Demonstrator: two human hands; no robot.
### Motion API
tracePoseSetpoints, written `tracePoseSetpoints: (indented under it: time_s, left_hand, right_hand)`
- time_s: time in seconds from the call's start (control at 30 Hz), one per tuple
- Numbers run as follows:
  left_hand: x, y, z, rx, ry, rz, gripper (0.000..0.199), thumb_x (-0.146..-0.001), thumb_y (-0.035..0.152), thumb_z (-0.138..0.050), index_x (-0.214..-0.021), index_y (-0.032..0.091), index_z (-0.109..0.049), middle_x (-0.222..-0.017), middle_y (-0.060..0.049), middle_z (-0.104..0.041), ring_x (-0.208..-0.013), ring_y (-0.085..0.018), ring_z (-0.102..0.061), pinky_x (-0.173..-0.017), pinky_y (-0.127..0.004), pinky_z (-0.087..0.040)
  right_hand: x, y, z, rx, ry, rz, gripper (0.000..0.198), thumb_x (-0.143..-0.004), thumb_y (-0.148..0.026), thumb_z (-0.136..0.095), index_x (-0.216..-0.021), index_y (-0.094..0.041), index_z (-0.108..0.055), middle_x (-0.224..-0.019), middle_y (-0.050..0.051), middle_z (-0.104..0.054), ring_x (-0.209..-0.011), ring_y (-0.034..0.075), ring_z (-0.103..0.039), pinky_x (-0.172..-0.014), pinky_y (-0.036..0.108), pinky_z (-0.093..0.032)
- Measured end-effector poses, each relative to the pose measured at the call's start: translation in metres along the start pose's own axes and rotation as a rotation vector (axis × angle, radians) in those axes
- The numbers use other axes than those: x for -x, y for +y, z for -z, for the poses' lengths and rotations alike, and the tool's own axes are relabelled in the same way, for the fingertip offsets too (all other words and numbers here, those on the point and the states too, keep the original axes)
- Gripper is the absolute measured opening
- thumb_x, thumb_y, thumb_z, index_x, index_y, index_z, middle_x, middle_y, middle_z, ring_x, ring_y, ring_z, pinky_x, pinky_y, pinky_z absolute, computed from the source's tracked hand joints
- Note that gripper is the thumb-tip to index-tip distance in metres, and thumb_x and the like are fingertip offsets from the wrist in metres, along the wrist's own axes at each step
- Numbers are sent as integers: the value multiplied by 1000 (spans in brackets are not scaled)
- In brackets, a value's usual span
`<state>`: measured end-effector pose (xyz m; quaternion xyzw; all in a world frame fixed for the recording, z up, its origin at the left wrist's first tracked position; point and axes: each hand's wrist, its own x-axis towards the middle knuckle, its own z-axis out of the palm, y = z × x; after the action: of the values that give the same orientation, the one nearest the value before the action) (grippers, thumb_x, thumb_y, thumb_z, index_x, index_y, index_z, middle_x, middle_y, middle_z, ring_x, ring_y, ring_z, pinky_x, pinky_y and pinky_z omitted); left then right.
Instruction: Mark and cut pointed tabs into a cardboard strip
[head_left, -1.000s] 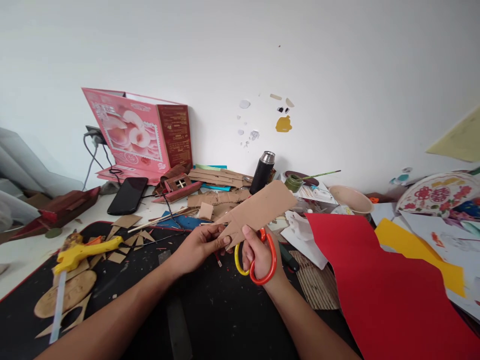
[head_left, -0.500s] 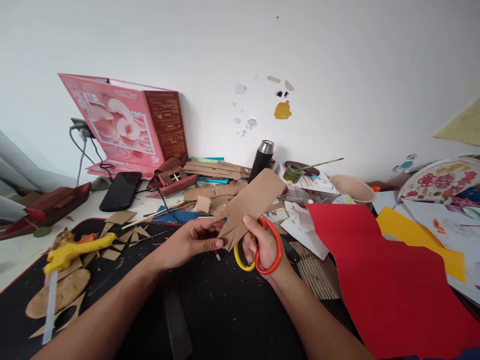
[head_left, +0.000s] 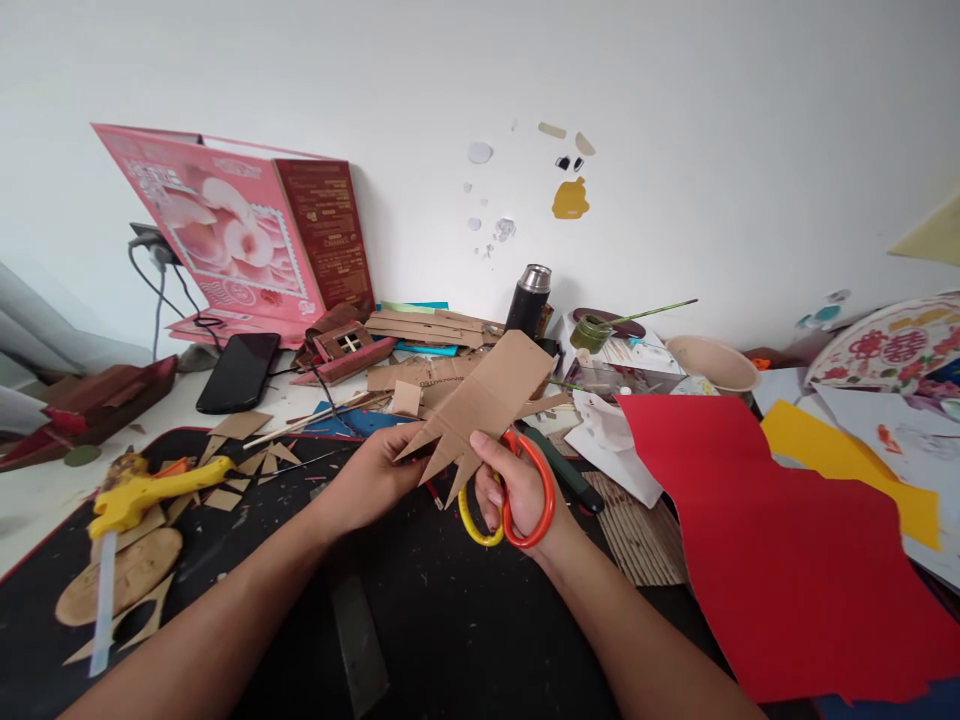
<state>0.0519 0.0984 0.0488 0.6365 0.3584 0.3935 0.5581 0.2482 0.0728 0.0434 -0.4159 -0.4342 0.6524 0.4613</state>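
A brown cardboard piece point(head_left: 491, 385) with several pointed teeth along its lower left end is held up over the black mat. My left hand point(head_left: 382, 475) is closed at its left edge, the fingertips partly hidden behind the cardboard. In my right hand point(head_left: 517, 485) are scissors with one orange-red and one yellow handle point(head_left: 541, 500); the right thumb presses on the face of the cardboard. The scissor blades are hidden from view. Below the hands, a dark metal ruler-like strip point(head_left: 358, 640) lies on the mat.
A yellow glue gun point(head_left: 142, 495) lies at left among cardboard scraps point(head_left: 240, 426). Behind stand a pink box point(head_left: 232, 230) and a black flask point(head_left: 529, 300). A phone point(head_left: 240, 372) rests at back left. Red sheet point(head_left: 780, 540) covers the right side, beside corrugated card point(head_left: 637, 525).
The cardboard has turned slightly and its teeth now show spread apart. My left fingers have moved from the tooth tips to behind the left edge. The right hand shifted slightly left.
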Motion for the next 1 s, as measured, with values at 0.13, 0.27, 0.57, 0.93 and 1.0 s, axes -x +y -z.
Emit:
tracePoseSetpoints:
  time_s: [0.13,0.27,0.57,0.93,1.0]
  left_hand:
    - [-2,-1,14,73,107,20,30,-77,43,-96,-98,22,-89,-102,-9,-85,-93,-28,-76,-86,-35,-62]
    - [-4,-11,27,240,292,-27,47,-80,55,-95,-111,20,-89,-103,-13,-84,-92,-26,-76,-84,-32,-61]
    - [6,2,14,288,51,216,47,-75,60,-99,-88,17,-85,-82,-9,-82,-63,-22,-71,-58,-32,-59]
    - [-19,-5,40,745,750,-102,41,-69,33,-102,-84,16,-68,-60,7,-60,-43,-4,-48,-37,-13,-33]
    - [-19,-3,40,818,816,-108,36,-72,24,-99,-84,15,-66,-62,8,-59,-46,-3,-52,-40,-11,-35]
  right_hand:
    - [-1,-3,3,27,13,16,65,-87,-71,-76,-52,-24,-46,-34,-8,-36,-27,9,-42,-33,20,-32]
    - [1,-5,4,73,-46,2,59,-89,-70,-75,-61,-24,-53,-35,-10,-38,-27,9,-42,-33,19,-32]
    - [8,-2,-2,190,-245,-84,53,-87,-70,-83,-90,-25,-55,-44,-13,-51,-29,11,-47,-36,19,-42]
    - [4,4,-3,168,-308,-136,90,-78,-101,-66,-114,-18,-64,-60,2,-74,-42,19,-68,-41,21,-45]
    - [3,7,-2,159,-371,-160,96,-72,-101,-72,-119,-17,-64,-67,5,-77,-45,19,-70,-43,22,-47]
